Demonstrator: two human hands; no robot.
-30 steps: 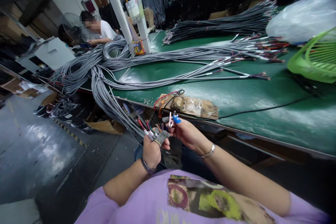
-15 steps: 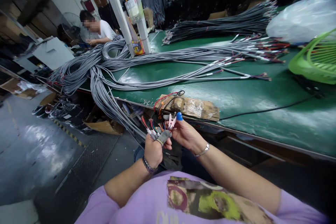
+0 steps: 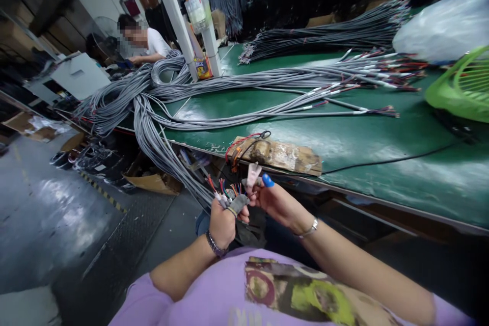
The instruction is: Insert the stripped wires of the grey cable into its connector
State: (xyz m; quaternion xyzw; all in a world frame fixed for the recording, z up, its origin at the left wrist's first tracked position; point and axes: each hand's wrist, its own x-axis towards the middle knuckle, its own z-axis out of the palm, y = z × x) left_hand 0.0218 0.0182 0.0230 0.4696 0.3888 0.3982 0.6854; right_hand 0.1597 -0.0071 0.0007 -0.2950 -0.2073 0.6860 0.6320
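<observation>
Your biggest surface is the glossy green tabletop (image 3: pixel 382 155), stretching across beyond both hands. The long bundle of thin grey round cables (image 3: pixel 160 155) drops over its near edge on your left and slants down toward you and to the right, its long axis ending at your fist. Ahead of your hands, along the same edge, lies the rough brown wooden board (image 3: pixel 305 159) with clear tape on it.

Your left hand (image 3: pixel 223 221) is closed around the cable ends, thumb laid across them, so it is the hand that has them. Your right hand (image 3: pixel 273 201) is just beside it on the right, fingers drawn together in a pinch. At those fingertips is a small pale-pink clip-shaped piece (image 3: pixel 253 175); it looks pinched there, though blur hides its jaws and exactly how you grip it.

Smallest are the bare-ended, multicoloured thin wires (image 3: pixel 237 189), which fan upward from the left fist in separate tufts, pointing away from you. The relation that counts is sideways: the rightmost tuft lies immediately left of the pink piece, closest to your right fingertips, while the red tuft sits farthest left. Whether pink piece and wires touch, you cannot tell.
</observation>
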